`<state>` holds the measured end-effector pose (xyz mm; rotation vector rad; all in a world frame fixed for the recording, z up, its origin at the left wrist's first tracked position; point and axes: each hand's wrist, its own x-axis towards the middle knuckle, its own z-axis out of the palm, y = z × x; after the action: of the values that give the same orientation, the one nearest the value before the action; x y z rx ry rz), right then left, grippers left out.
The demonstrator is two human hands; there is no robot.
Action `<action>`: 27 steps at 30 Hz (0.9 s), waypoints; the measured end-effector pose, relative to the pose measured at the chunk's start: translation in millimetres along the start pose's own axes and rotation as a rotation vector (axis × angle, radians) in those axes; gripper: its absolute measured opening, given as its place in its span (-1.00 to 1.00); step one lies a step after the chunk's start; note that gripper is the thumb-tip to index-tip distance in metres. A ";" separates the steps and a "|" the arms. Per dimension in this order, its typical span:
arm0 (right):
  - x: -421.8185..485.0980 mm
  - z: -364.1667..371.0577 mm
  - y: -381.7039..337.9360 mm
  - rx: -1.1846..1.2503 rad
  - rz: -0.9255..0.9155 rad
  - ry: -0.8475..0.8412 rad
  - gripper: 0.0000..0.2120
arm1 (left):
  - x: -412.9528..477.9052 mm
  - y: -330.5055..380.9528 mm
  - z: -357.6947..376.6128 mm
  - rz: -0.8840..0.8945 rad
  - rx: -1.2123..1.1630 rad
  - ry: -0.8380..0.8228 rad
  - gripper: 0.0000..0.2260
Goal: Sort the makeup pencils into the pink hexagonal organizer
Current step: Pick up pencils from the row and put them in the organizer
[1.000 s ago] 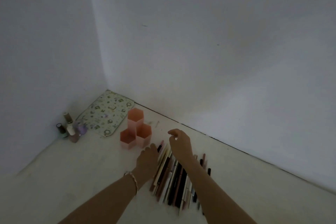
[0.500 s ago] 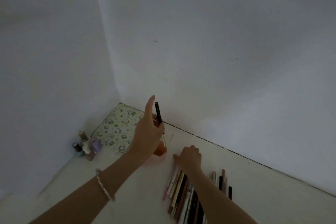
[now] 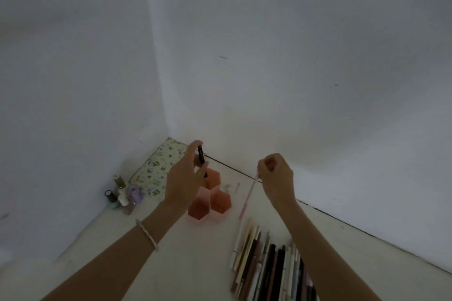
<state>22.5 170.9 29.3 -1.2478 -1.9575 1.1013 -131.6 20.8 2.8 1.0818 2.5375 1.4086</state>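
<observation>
The pink hexagonal organizer (image 3: 220, 199) stands on the white floor near the room's corner, with three cells of different heights. My left hand (image 3: 186, 181) hovers over its tallest rear cell and holds a black pencil (image 3: 201, 157) upright, its lower end at the cell's mouth. My right hand (image 3: 276, 176) is raised to the right of the organizer and pinches the top of a pink-and-white pencil (image 3: 248, 197) that hangs slanting down. A row of several makeup pencils (image 3: 266, 266) lies side by side on the floor below my right forearm.
A floral mat (image 3: 156, 171) lies in the corner behind the organizer. Several small nail polish bottles (image 3: 122, 194) stand against the left wall. White walls close in on the left and behind. A small pin-like item (image 3: 236, 187) lies on the floor right of the organizer.
My right hand has lifted a pink-and-white pencil off the row. My left hand has brought the black pencil down over the tallest cell.
</observation>
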 end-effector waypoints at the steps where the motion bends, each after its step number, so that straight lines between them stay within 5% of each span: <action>1: -1.3 -3.4 -9.4 0.042 -0.045 0.039 -0.91 | -3.3 -3.9 2.5 0.035 0.053 -0.017 -0.61; 5: -10.4 -0.9 -42.5 0.269 -0.215 0.164 -0.96 | -7.8 -12.4 3.6 0.221 0.294 0.103 -0.87; 12: -22.6 41.9 -45.8 0.340 -0.236 0.113 -0.97 | -5.9 2.9 -31.6 0.068 0.111 0.146 -0.75; 16: -33.8 55.4 -23.6 0.136 -0.127 -0.087 -0.82 | -20.9 32.0 -29.5 -0.004 0.005 -0.037 -0.84; 21: -32.5 17.8 -1.5 0.060 -0.073 0.030 -0.79 | -68.2 64.5 22.9 0.014 0.159 -0.466 -0.85; 23: -32.3 -1.4 11.7 0.023 -0.017 -0.002 -0.79 | -85.7 67.8 48.4 -0.136 0.232 -0.677 -0.85; 25: -33.9 -16.6 24.8 -0.049 0.047 -0.081 -0.79 | -101.5 68.7 67.2 -0.189 0.350 -0.670 -0.82; 27: -36.8 -27.9 38.4 -0.127 0.089 -0.145 -0.80 | -114.4 69.7 80.1 -0.035 0.501 -0.605 -0.86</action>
<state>76.9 155.5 9.0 -1.3670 -2.1263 1.1548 21.6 35.3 -23.3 1.2628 2.4441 0.3293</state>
